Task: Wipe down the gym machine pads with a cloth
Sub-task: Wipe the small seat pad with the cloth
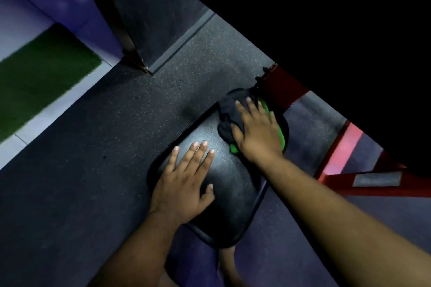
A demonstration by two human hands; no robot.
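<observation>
Cloth [229, 114] half hidden under right hand [257, 134]; pad [233, 184] edges dim.

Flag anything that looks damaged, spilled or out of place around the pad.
Nothing stands out. The black pad looks intact, with no spill. The left hand rests flat on it, and the right hand presses the dark-and-green cloth at its far end.
</observation>
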